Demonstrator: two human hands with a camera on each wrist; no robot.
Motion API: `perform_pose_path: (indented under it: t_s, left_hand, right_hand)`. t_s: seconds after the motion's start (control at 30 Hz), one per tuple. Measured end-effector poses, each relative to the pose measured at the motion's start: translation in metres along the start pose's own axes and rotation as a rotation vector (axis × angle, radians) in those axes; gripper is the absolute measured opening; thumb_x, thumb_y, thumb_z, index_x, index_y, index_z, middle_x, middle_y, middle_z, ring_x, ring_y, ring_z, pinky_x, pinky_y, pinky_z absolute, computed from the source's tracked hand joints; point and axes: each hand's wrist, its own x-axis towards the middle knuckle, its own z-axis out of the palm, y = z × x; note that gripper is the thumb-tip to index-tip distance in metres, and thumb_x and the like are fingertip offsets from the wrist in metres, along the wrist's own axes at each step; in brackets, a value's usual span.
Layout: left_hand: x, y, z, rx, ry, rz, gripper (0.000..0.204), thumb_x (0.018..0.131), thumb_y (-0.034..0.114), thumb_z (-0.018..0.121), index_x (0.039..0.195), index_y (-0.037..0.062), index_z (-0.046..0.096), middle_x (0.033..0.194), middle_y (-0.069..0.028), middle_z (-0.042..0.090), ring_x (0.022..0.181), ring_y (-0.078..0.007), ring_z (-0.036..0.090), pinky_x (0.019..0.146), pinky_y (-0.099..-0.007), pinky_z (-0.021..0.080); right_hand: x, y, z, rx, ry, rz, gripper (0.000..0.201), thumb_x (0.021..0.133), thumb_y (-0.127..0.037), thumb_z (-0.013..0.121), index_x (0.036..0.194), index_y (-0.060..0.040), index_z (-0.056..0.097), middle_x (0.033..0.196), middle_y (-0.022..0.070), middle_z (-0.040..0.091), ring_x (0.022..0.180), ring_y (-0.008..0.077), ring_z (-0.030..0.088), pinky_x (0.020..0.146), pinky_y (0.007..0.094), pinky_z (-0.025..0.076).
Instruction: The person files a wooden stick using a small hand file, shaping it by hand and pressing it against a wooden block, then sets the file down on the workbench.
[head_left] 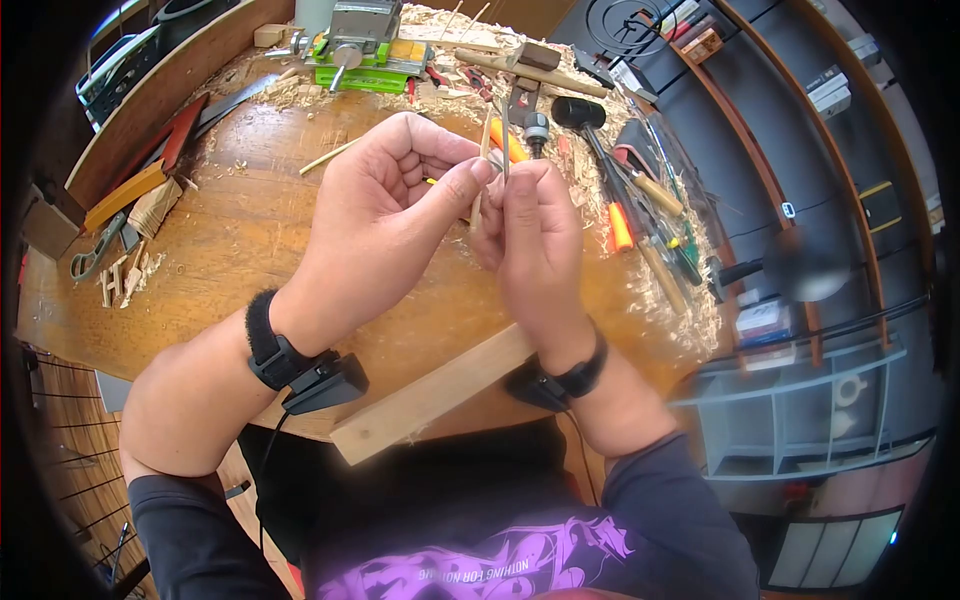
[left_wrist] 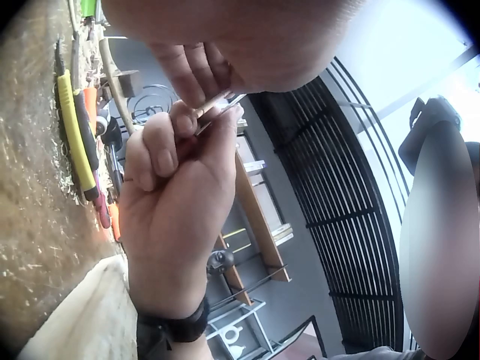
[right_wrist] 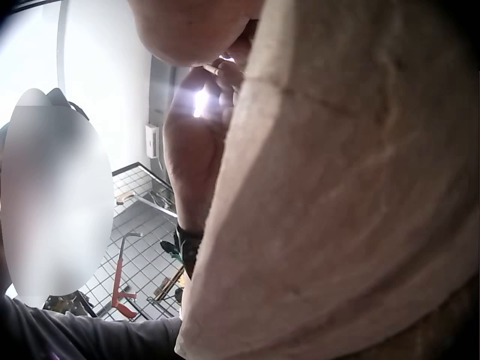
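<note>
My left hand pinches a thin wooden stick between thumb and fingers above the table. Close beside it, my right hand grips a narrow metal blade, thumb laid along its lower part. Stick and blade stand nearly upright, side by side, in the head view. In the left wrist view the stick meets the fingers of the right hand. The blade's lower end is hidden in the right hand. A wooden board lies below the wrists, along the table's near edge.
A green-based vise stands at the back among wood shavings. A black mallet, an orange-handled tool and other tools lie to the right. At left are a handsaw, scissors and small wood offcuts.
</note>
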Motion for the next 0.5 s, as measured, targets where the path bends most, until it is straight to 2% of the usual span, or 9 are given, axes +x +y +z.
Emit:
perform_pose_path:
  t_s: [0.07, 0.13, 0.5]
  left_hand:
    - [0.0009, 0.0008, 0.0004, -0.022, 0.002, 0.010, 0.013, 0.107, 0.006, 0.072, 0.117, 0.0002, 0.066, 0.106, -0.0040, 0.075, 0.096, -0.0075, 0.070, 0.085, -0.0234, 0.057]
    - [0.0015, 0.0012, -0.0002, -0.044, 0.004, 0.006, 0.017, 0.105, 0.001, 0.073, 0.120, -0.0047, 0.065, 0.110, -0.0075, 0.076, 0.101, -0.0095, 0.074, 0.091, -0.0220, 0.061]
    - [0.0033, 0.0004, 0.0010, -0.071, -0.003, 0.013, 0.022, 0.105, 0.000, 0.072, 0.126, -0.0055, 0.065, 0.112, -0.0076, 0.076, 0.103, -0.0098, 0.073, 0.093, -0.0236, 0.061]
  right_hand:
    - [0.0004, 0.0011, -0.0012, 0.032, -0.022, -0.006, 0.028, 0.121, -0.032, 0.046, 0.106, -0.0089, 0.050, 0.078, -0.0041, 0.047, 0.062, 0.0025, 0.042, 0.054, 0.0212, 0.035]
    - [0.0007, 0.0017, -0.0019, 0.034, -0.030, -0.019, 0.027, 0.121, -0.032, 0.046, 0.106, -0.0089, 0.049, 0.078, -0.0042, 0.047, 0.062, 0.0024, 0.042, 0.054, 0.0211, 0.035]
    - [0.0004, -0.0013, -0.0009, 0.043, -0.033, 0.002, 0.031, 0.121, -0.035, 0.045, 0.105, -0.0092, 0.049, 0.079, -0.0041, 0.047, 0.061, 0.0024, 0.042, 0.054, 0.0204, 0.035]
